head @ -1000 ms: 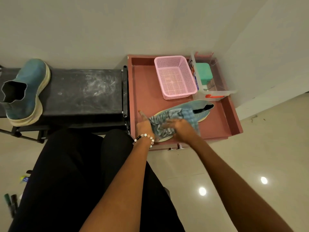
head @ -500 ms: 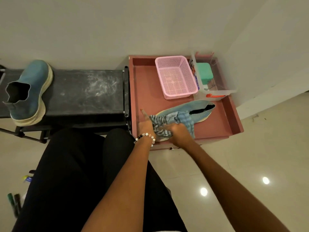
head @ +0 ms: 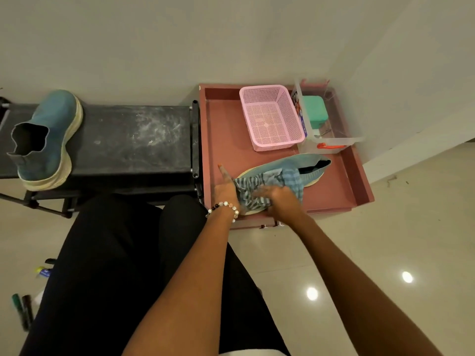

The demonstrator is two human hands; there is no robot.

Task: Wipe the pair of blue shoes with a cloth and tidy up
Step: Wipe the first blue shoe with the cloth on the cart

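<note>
One blue shoe lies on its side in the pink tray, its opening to the right. A striped blue cloth is bunched over its front half. My right hand grips the cloth and presses it against the shoe. At the shoe's toe end, my left hand, with a bead bracelet at the wrist, holds the shoe with one digit stretched out; its other fingers are hidden by the cloth. The second blue shoe stands on the left end of the black bench.
An empty pink mesh basket and a clear container holding a green box sit at the tray's back. Markers lie on the tiled floor at lower left. My dark-clothed legs fill the foreground. A wall is close behind.
My right hand rubbed the cloth back toward the toe and bunched it tighter, then shifted slightly forward. My left hand stayed at the toe.
</note>
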